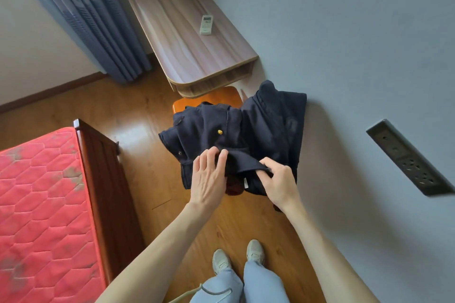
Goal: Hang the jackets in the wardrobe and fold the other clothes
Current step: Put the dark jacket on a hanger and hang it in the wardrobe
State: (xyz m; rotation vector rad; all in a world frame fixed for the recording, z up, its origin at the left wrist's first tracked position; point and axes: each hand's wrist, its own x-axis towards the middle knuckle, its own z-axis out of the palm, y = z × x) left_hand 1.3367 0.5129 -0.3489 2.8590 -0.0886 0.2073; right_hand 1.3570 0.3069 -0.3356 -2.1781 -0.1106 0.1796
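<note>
- No writing to read; a small white tag [245, 183] on the navy jacket [236, 138] is too tiny to make out.
- The jacket lies heaped on an orange chair [209, 101], at 12 o'clock from both hands.
- Left hand [209, 177] rests on its hem, fingers nearly straight; right hand [279, 181] pinches a fold.
- White remote [206, 24] on the wooden surface [179, 39] at 12 o'clock; red mattress [39, 204] at 9 o'clock.

Wooden floor [138, 106], pale wall [344, 32], desk [182, 39], grey curtain [98, 19].
</note>
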